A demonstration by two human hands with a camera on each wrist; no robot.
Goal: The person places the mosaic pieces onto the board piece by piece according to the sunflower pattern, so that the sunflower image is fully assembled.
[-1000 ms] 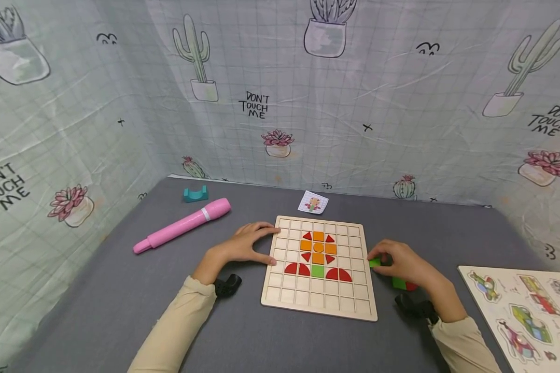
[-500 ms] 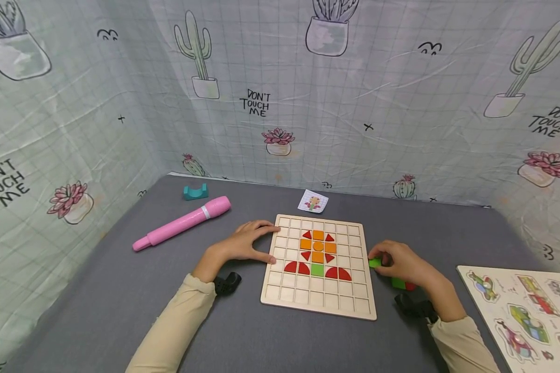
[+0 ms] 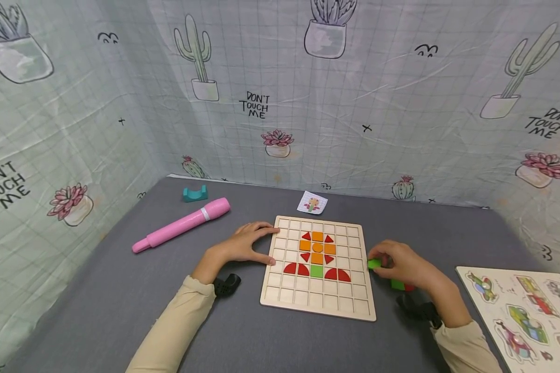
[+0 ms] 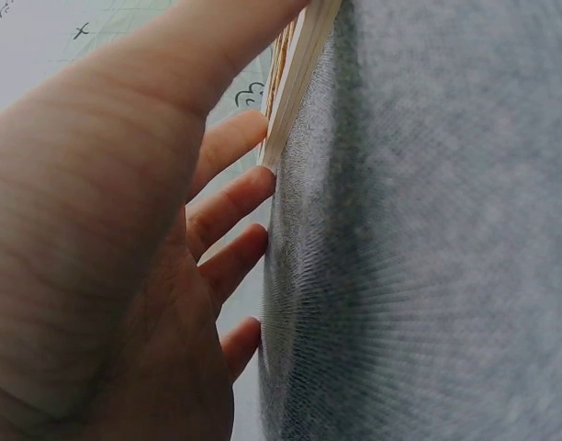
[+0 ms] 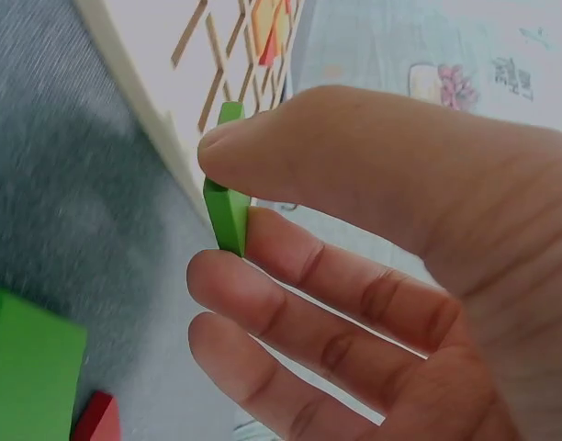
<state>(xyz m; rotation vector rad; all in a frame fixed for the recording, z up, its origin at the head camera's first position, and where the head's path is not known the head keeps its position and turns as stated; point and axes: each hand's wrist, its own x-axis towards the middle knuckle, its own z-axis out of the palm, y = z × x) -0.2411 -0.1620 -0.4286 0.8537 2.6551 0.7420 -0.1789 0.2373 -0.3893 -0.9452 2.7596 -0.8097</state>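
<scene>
A square wooden grid board (image 3: pixel 289 296) lies on the grey table. Orange tiles (image 3: pixel 317 237) with a round orange piece (image 3: pixel 318 247), red triangles (image 3: pixel 329 259), red quarter-rounds (image 3: pixel 344 275) and one green square tile (image 3: pixel 316 271) form a flower on it. My left hand (image 3: pixel 240 246) rests at the board's left edge, thumb and index finger spread along it. Just off the right edge, my right hand (image 3: pixel 401 263) pinches another green tile (image 5: pixel 228 220) between thumb and fingers. Beneath that wrist sit a green block (image 5: pixel 28 377) and a red piece (image 5: pixel 99 421), partly hidden.
Behind the board lies a small picture card (image 3: pixel 312 202) showing a flower. A pink pen-shaped object (image 3: pixel 186 225) and a teal bracket-like piece (image 3: pixel 195 194) are at the left. On the right is a picture puzzle board (image 3: pixel 501 308). Printed cloth (image 3: pixel 326 129) hangs around the table.
</scene>
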